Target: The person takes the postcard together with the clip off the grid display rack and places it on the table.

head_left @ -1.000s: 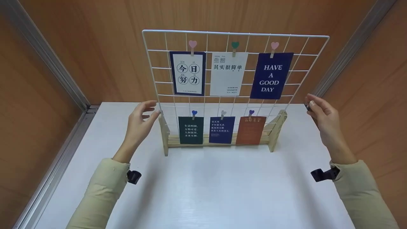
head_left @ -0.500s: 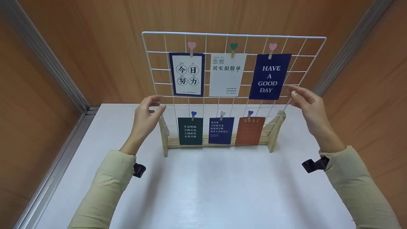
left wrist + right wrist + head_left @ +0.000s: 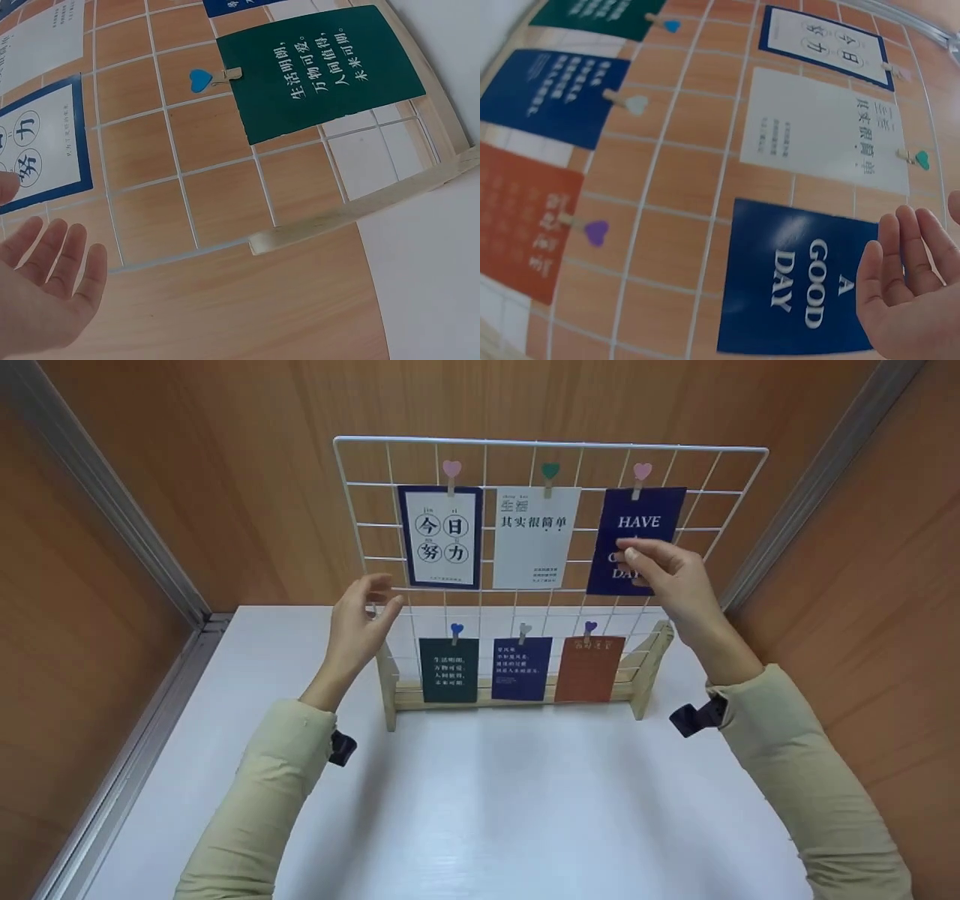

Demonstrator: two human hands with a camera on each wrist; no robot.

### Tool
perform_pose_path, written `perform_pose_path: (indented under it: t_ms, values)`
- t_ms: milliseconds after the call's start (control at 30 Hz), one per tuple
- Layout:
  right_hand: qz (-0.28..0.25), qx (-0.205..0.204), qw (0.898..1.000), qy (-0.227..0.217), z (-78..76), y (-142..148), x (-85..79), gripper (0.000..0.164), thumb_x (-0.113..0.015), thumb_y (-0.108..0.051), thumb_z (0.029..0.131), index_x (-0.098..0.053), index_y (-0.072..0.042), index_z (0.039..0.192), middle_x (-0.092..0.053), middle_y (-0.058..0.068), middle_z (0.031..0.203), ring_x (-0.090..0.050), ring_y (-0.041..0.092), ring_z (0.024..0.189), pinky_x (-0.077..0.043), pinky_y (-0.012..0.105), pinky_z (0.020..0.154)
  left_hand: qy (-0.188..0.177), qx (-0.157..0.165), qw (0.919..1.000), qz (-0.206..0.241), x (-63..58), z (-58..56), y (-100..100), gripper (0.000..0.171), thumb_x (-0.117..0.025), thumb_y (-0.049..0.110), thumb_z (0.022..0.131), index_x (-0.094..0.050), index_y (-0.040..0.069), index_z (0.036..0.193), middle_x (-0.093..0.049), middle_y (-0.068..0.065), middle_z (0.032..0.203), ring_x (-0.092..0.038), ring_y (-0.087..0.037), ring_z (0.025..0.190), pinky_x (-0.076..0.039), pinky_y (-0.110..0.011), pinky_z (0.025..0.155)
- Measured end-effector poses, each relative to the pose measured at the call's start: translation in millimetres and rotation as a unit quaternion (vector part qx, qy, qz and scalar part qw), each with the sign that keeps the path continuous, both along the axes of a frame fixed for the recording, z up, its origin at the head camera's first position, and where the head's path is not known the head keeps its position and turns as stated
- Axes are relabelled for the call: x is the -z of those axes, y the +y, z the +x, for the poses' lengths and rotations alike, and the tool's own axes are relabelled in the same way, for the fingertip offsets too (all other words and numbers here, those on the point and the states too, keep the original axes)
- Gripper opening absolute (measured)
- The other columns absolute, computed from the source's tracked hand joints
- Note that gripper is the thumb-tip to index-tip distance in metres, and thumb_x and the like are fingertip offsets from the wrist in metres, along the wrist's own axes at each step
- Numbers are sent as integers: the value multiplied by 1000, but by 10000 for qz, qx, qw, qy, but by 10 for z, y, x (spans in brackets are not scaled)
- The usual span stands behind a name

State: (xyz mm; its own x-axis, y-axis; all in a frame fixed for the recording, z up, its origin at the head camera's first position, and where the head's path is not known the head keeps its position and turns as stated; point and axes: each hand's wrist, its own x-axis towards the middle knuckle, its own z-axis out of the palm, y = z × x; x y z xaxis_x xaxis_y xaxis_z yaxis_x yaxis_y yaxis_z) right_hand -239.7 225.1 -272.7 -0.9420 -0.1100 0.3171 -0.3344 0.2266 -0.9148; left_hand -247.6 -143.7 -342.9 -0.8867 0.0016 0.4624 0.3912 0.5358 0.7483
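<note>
A white wire grid (image 3: 551,442) carries six cards, each held by a small heart-topped clothespin. My right hand (image 3: 671,577) is in front of the navy "HAVE A GOOD DAY" card (image 3: 611,562) at the upper right, fingers loosely bent and holding nothing; whether they touch it I cannot tell. To the left, my left hand (image 3: 364,619) hovers by the grid's side with relaxed fingers (image 3: 90,277), below the blue-bordered card (image 3: 442,536). A white card (image 3: 534,547) hangs between these two. Lower down are the green card (image 3: 448,667), the blue card (image 3: 521,667) and the orange card (image 3: 590,671).
Wooden feet (image 3: 651,669) and a crossbar hold the grid up on a white table (image 3: 480,795). Wood-grain panels (image 3: 225,495) rise behind and at both sides, with metal strips (image 3: 127,502) at their corners.
My right hand has moved left from beside the grid to in front of the navy card. The left hand has shifted slightly right and up. The cards hang as before.
</note>
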Motion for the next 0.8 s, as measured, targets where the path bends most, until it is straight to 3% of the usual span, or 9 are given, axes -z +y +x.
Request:
perform_pose_path:
  t_ms: [133, 433, 800]
  values:
    - [-65, -154, 9999, -41, -46, -149, -39, 34, -52, -25, 89, -56, -4, 115, -58, 11, 108, -50, 25, 101, -37, 38, 87, 41, -81, 10000, 3, -23, -19, 50, 35, -58, 18, 85, -51, 2, 116, -54, -10, 107, -53, -19, 92, -43, -33, 72]
    - [-277, -425, 9987, 89, -142, -489, -96, 33, -52, -20, 90, -55, 3, 113, -56, 20, 105, -51, 29, 97, -40, 37, 85, 141, -214, 9996, 86, -50, -71, 133, 34, -58, 16, 85, -51, 2, 115, -53, -10, 106, -53, -21, 91, -43, -32, 78]
    - [-150, -505, 9986, -78, -278, -780, -155, 30, -52, -20, 90, -57, 0, 112, -61, 10, 93, -55, 23, 88, -41, 38, 81, 215, -211, 9994, 175, -40, -122, 187, 34, -57, 15, 86, -50, 1, 116, -49, -10, 107, -49, -18, 90, -43, -32, 78]
